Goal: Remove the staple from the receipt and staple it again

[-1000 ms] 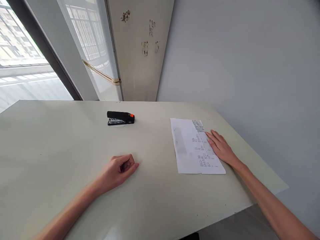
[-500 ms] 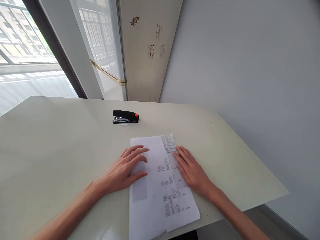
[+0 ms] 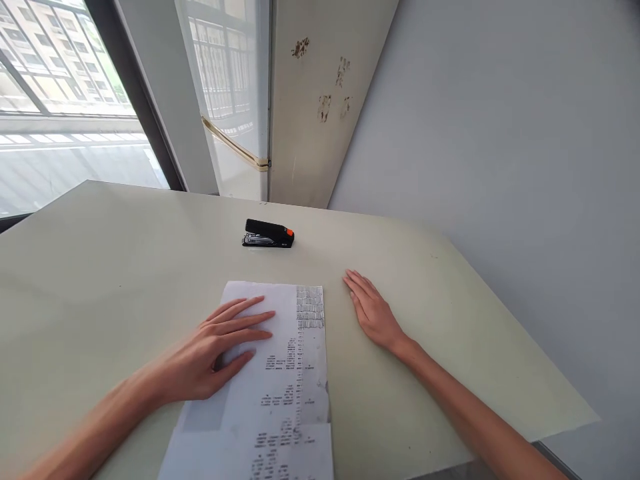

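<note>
Several printed sheets of paper [image 3: 280,387] lie in a stack on the table, their lower end running out of view. My left hand [image 3: 215,347] rests flat on the upper left of the sheets with its fingers spread apart. To the right of the paper, my right hand [image 3: 373,310] lies on the bare tabletop, fingers stretched out and close together, holding nothing. A black stapler [image 3: 269,234] with an orange mark sits beyond the paper, apart from both hands.
The pale table [image 3: 165,247] reaches to a grey wall [image 3: 475,133] on the right. Behind it stands a white refrigerator [image 3: 300,140] with brown stains on its side and a gold handle [image 3: 235,145]. A bright window [image 3: 60,87] is at the far left.
The paper has shifted and turned to the left under my left hand. My right hand has come off the paper's right edge onto the table. The view has swung slightly left.
</note>
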Demonstrator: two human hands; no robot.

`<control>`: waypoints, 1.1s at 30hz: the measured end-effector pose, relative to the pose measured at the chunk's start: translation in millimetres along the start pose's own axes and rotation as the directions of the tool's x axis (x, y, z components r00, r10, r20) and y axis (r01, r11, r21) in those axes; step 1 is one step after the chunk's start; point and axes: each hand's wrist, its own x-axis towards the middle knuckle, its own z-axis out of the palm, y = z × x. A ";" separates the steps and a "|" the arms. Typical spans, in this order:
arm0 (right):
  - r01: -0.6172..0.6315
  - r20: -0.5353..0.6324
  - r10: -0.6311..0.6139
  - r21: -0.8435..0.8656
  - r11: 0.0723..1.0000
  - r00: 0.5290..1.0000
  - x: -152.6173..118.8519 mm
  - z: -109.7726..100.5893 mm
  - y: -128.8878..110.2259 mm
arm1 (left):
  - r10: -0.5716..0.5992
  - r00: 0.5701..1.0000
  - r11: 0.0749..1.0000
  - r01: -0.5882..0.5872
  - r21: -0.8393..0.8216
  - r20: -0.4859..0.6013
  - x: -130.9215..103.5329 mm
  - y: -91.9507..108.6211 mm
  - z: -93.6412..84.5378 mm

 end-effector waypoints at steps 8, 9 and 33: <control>-0.028 -0.091 0.039 0.120 0.992 0.995 102.0 56.7 -22.6 | -0.086 0.996 0.995 0.086 0.040 -0.011 3.8 4.1 9.9; -0.026 -0.096 0.039 0.139 0.990 0.995 113.7 62.3 -24.4 | -0.094 0.995 0.994 0.095 0.050 -0.019 4.2 4.9 11.1; 0.013 -0.139 0.368 0.945 0.326 0.919 158.7 72.4 -53.9 | -0.211 0.977 0.964 0.213 0.158 -0.029 10.8 6.8 8.7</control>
